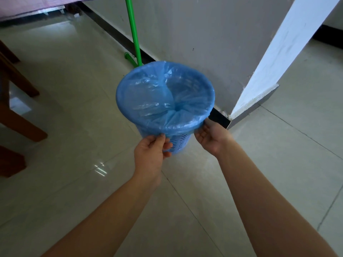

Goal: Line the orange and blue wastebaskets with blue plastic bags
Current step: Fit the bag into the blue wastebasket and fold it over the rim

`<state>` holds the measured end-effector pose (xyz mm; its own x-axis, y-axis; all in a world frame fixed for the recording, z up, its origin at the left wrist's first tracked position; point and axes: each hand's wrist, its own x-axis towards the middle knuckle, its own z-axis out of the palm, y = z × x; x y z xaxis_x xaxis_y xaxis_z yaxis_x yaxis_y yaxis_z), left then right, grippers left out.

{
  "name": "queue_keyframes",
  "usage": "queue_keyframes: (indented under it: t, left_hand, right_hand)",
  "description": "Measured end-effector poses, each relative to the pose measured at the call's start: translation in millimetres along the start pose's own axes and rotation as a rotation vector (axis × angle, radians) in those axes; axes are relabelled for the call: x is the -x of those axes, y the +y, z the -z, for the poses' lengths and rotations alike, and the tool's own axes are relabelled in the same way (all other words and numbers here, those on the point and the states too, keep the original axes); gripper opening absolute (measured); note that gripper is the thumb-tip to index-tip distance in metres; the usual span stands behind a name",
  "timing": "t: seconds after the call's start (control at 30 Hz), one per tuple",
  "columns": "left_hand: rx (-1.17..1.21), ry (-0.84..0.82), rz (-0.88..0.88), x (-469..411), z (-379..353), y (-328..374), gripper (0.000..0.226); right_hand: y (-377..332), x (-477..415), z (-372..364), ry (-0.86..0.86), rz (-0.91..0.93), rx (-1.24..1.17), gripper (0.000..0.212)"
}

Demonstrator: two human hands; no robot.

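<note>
The blue wastebasket [179,144] stands on the tiled floor near a wall corner, its slotted side showing below the rim. A blue plastic bag [165,95] covers its mouth and is folded down over the rim all round. My left hand [152,152] pinches the bag's hem at the near rim. Fingers of my right hand [208,139] touch the hem at the near right rim, palm up. No orange wastebasket is in view.
A green pole with a green foot [134,37] leans at the wall behind the basket. Wooden furniture legs [16,101] stand at the left. A white wall corner [259,75] juts out on the right. Pink cloth [27,5] hangs at top left.
</note>
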<state>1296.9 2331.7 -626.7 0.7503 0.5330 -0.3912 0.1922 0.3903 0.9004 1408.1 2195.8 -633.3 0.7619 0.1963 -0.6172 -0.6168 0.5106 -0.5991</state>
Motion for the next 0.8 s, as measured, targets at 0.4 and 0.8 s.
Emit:
queue_keyframes:
  t: [0.4,0.8]
  left_hand:
    - [0.022,0.254,-0.158,-45,12,54,0.035]
    - [0.187,0.184,0.141,-29,8,25,0.040]
  right_hand:
    - [-3,-13,-10,0.018,0.175,0.061,0.020]
    - [8,14,-17,0.442,0.446,0.228,0.061]
